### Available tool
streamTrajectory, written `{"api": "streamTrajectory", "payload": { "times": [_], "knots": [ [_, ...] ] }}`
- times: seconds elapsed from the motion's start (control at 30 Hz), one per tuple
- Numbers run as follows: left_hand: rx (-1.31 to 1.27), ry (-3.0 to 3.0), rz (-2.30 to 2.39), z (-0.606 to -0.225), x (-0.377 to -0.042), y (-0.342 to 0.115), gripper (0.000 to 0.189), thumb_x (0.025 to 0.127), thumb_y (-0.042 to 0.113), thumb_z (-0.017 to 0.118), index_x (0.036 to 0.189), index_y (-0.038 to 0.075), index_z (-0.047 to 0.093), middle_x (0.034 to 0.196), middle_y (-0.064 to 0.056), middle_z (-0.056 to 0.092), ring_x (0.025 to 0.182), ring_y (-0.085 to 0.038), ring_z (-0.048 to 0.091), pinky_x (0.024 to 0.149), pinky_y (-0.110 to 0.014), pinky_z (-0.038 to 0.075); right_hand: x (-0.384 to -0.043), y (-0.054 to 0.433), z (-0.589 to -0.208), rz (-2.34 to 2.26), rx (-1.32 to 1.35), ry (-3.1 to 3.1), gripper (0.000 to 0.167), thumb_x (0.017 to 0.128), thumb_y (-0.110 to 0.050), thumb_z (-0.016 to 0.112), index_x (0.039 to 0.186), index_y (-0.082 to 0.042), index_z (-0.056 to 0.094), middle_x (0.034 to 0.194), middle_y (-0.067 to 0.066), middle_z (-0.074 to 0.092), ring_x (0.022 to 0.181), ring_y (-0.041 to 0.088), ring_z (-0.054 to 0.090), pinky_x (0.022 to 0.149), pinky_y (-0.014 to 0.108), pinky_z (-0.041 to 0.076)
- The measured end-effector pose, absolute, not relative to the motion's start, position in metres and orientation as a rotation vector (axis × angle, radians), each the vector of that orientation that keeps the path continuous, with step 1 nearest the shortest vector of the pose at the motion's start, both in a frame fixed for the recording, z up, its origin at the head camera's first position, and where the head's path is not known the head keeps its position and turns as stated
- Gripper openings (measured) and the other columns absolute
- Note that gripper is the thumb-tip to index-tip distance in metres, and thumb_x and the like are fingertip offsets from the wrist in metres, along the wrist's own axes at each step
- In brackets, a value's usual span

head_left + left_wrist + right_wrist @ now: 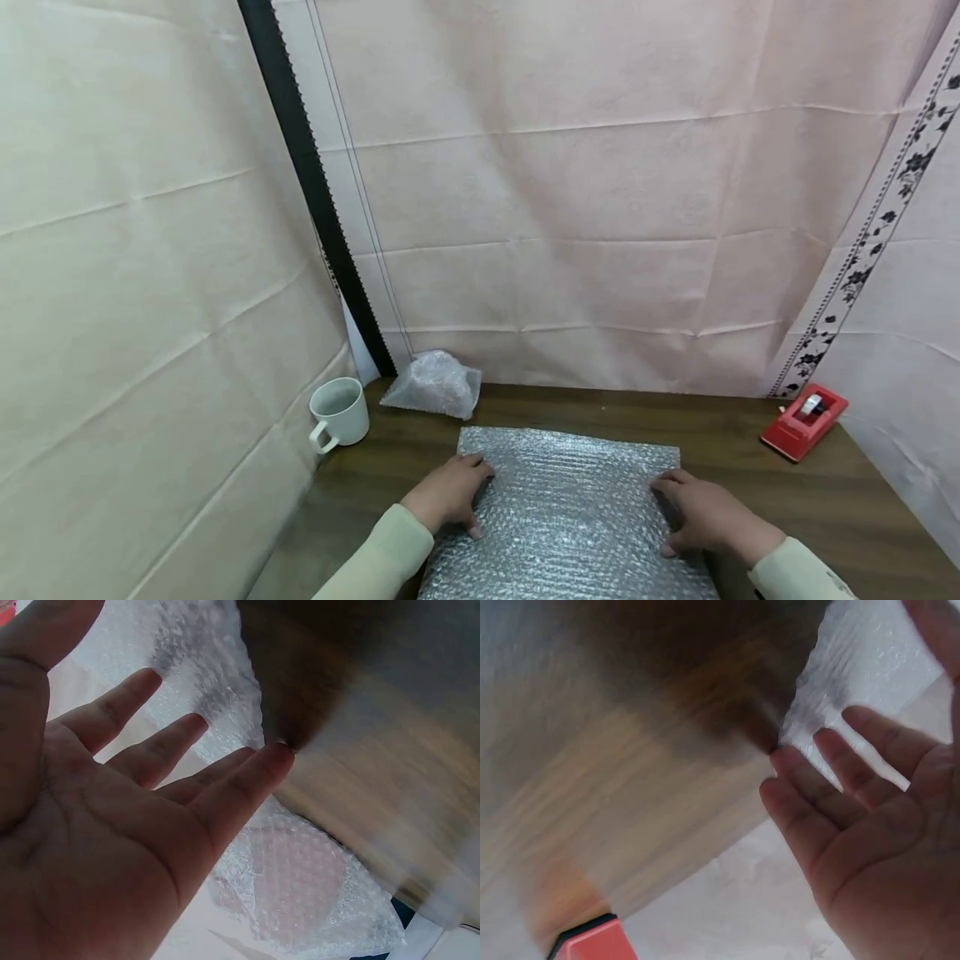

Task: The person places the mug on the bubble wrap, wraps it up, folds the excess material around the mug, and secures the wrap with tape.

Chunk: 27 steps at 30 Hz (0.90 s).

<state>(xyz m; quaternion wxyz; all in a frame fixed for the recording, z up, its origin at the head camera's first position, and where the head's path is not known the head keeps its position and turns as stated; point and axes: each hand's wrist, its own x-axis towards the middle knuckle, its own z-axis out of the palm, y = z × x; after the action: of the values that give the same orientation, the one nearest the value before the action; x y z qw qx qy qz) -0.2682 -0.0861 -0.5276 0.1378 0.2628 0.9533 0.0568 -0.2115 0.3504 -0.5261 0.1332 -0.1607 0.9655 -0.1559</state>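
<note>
A sheet of bubble wrap (570, 517) lies flat on the wooden table, its near end cut off by the frame. At its left edge rests my left hand (450, 493), fingers extended; the left wrist view shows the palm and the fingertips (196, 724) by the wrap's border. My right hand (708, 517) is at the opposite edge, thumb and fingers spread apart. In the right wrist view its fingers (802, 776) are mostly straight, close to the edge of the wrap. Neither hand grips anything that I can see.
A white mug (339, 412) stands at the table's left. Beside it, at the back, sits a bubble-wrapped bundle (437, 383), contents unclear. A red tape dispenser (806, 421) is at the right edge of the wooden table (637, 412). Cloth hangings (562, 208) enclose the back and sides.
</note>
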Motion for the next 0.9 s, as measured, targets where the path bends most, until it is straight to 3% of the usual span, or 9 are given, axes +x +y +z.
{"api": "streamTrajectory", "payload": {
  "times": [0.23,0.43,0.6,0.73,0.9],
  "knots": [
    [0.810,2.761,0.254,-0.531,-0.266,-0.094,0.093,0.071,0.040,0.111,0.151,0.019,0.068,0.166,-0.011,0.057,0.154,-0.043,0.054,0.120,-0.054,0.058,-0.213,0.350,-0.524,-0.435,-0.489,2.780,0.081,0.074,-0.032,0.107,0.140,0.001,0.075,0.148,0.025,0.068,0.126,0.046,0.073,0.106,0.068,0.061],
    [0.811,2.708,0.390,-0.523,-0.268,-0.114,0.090,0.077,0.047,0.106,0.154,0.020,0.068,0.170,-0.015,0.053,0.159,-0.041,0.047,0.121,-0.059,0.056,-0.213,0.348,-0.523,-0.398,-0.507,2.800,0.082,0.072,-0.034,0.107,0.138,0.003,0.075,0.148,0.031,0.068,0.128,0.052,0.072,0.108,0.070,0.060],
    [0.771,3.003,0.419,-0.497,-0.285,-0.153,0.063,0.089,0.039,0.098,0.141,0.012,0.075,0.150,-0.019,0.064,0.141,-0.044,0.060,0.111,-0.062,0.060,-0.214,0.351,-0.523,-0.338,-0.568,2.842,0.081,0.072,-0.040,0.107,0.135,0.001,0.076,0.143,0.030,0.072,0.126,0.053,0.073,0.105,0.066,0.062],
    [0.487,3.345,0.272,-0.459,-0.313,-0.202,0.053,0.092,0.026,0.092,0.137,0.006,0.074,0.144,-0.027,0.067,0.133,-0.053,0.063,0.103,-0.068,0.060,-0.215,0.353,-0.523,-0.331,-0.562,2.857,0.081,0.072,-0.041,0.106,0.135,0.000,0.077,0.143,0.030,0.073,0.126,0.053,0.073,0.105,0.066,0.062],
    [0.163,3.361,0.287,-0.431,-0.342,-0.264,0.073,0.095,0.026,0.091,0.153,-0.006,0.061,0.157,-0.040,0.056,0.143,-0.064,0.053,0.111,-0.076,0.053,-0.213,0.354,-0.521,-0.330,-0.552,2.858,0.079,0.072,-0.040,0.105,0.134,-0.001,0.077,0.142,0.030,0.073,0.125,0.053,0.074,0.103,0.066,0.063]
  ]
}}
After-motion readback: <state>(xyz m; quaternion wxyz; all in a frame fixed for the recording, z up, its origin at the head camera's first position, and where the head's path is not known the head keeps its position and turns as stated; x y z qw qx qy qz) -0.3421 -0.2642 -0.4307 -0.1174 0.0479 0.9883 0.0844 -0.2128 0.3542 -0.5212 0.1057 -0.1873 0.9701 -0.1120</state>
